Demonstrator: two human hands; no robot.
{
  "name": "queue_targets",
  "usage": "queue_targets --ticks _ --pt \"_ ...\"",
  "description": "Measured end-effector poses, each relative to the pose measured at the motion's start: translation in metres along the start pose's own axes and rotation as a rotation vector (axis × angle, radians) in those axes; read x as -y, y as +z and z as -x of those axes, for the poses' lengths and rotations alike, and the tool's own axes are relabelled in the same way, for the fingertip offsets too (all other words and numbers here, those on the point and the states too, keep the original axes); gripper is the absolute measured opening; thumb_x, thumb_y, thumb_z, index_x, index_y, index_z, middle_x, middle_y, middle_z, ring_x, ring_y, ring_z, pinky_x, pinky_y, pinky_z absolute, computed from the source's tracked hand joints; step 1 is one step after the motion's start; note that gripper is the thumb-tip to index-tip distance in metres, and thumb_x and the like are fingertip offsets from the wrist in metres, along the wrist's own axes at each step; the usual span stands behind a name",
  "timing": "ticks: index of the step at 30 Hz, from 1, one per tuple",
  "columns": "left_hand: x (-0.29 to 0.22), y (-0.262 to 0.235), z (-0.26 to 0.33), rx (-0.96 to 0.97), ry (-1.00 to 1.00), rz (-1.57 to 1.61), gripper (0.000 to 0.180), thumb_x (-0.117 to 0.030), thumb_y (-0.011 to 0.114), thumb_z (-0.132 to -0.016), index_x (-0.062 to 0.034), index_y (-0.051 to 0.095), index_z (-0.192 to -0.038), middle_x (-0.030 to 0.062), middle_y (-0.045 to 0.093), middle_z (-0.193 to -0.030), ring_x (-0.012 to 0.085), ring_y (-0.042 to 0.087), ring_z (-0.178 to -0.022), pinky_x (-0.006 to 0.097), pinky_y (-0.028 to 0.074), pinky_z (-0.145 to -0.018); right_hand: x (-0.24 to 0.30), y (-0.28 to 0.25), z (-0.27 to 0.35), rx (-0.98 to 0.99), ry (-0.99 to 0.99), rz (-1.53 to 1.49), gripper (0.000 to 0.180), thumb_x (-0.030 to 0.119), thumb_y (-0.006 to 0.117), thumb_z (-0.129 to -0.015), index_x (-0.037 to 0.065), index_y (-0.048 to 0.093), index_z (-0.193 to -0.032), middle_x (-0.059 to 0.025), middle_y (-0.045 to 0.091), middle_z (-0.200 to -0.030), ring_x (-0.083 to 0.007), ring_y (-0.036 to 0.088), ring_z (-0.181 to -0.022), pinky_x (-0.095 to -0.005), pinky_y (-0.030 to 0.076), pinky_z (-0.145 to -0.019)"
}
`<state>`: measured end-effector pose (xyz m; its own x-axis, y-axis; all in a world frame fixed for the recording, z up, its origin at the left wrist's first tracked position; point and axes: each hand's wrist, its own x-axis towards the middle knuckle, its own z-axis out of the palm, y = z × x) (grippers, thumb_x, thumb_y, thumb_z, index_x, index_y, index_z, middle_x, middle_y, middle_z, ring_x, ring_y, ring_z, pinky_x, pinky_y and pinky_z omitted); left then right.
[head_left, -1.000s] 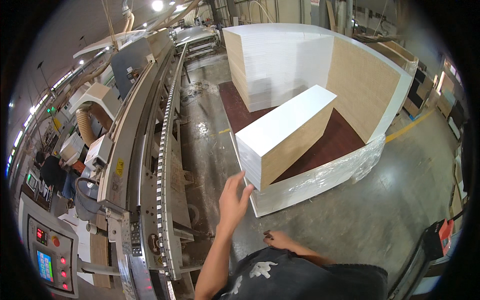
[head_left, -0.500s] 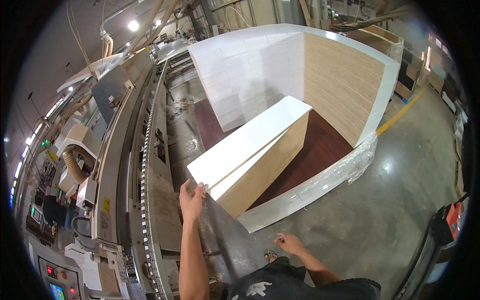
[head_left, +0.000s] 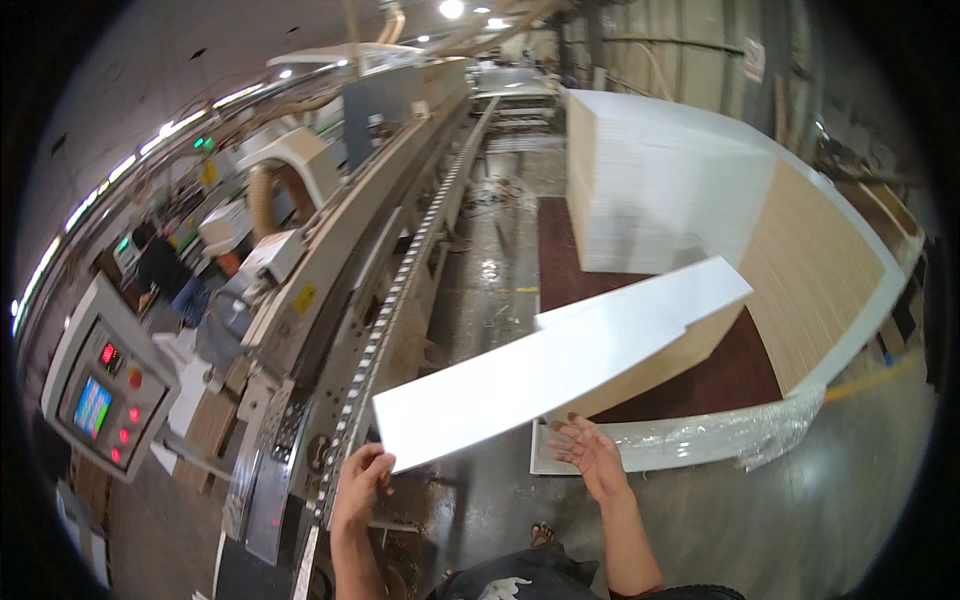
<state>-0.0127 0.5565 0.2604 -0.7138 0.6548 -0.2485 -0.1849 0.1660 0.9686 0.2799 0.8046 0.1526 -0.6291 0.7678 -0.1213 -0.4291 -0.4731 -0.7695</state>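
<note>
In a factory hall with a grey concrete floor (head_left: 700,520), a long machine (head_left: 385,340) runs up the left side, a tilted control panel (head_left: 110,385) at its near end. Behind it, another person (head_left: 170,270) in dark clothing stands bent. To the right, tall stacks of white boards (head_left: 680,190) stand on a dark red base (head_left: 750,365), with clear plastic wrap (head_left: 780,435) bunched at its near edge. A long white panel (head_left: 500,385) lies slanted across a lower pile (head_left: 655,368), its near end jutting out toward the machine. The left hand (head_left: 362,482) pinches that end's lower corner, forearm upright. The right hand (head_left: 592,455) is raised below the panel, fingers spread; whether they touch it, I cannot tell.
</note>
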Motion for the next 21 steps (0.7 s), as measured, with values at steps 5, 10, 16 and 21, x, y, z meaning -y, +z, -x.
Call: queue_targets --ticks 5,10,16,21 --pt "0.066 -0.135 0.112 -0.249 0.006 0.145 0.038 -0.011 0.073 -0.092 -0.0005 0.059 -0.126 0.0077 0.070 -0.110 0.0133 0.066 -0.090 0.027 0.057 -0.070 -0.038 0.081 -0.005 0.147 0.063 -0.088 0.033 0.026 0.056 -0.108 0.000 0.054 -0.128 -0.0154 0.070 -0.117 -0.0324 0.072 -0.104 -0.0461 0.060 -0.089" --pt "0.161 -0.218 0.210 -0.549 0.045 0.463 0.048 -0.010 0.073 -0.091 0.0029 0.055 -0.134 0.0121 0.071 -0.119 0.0164 0.069 -0.095 0.029 0.059 -0.072 -0.155 0.148 0.005 0.294 0.325 0.078 0.021 0.021 0.059 -0.107 0.002 0.061 -0.115 -0.0092 0.071 -0.103 -0.0263 0.073 -0.098 -0.0449 0.061 -0.088" --pt "0.269 -0.299 0.311 -0.924 -0.045 0.572 0.040 -0.010 0.068 -0.095 -0.0008 0.057 -0.133 0.0058 0.073 -0.109 0.0138 0.069 -0.089 0.028 0.059 -0.070 -0.304 0.261 0.035 0.394 0.658 0.425 0.020 0.018 0.059 -0.107 -0.002 0.060 -0.109 -0.0156 0.070 -0.103 -0.0292 0.075 -0.098 -0.0394 0.064 -0.083" --pt "0.310 -0.347 0.341 -1.039 -0.064 0.614 0.040 -0.013 0.070 -0.097 -0.0042 0.056 -0.134 0.0028 0.072 -0.112 0.0122 0.066 -0.089 0.028 0.055 -0.072 -0.400 0.339 0.045 0.462 0.711 0.490 0.017 0.015 0.062 -0.105 -0.002 0.058 -0.105 -0.0154 0.066 -0.101 -0.0296 0.075 -0.095 -0.0383 0.065 -0.081"
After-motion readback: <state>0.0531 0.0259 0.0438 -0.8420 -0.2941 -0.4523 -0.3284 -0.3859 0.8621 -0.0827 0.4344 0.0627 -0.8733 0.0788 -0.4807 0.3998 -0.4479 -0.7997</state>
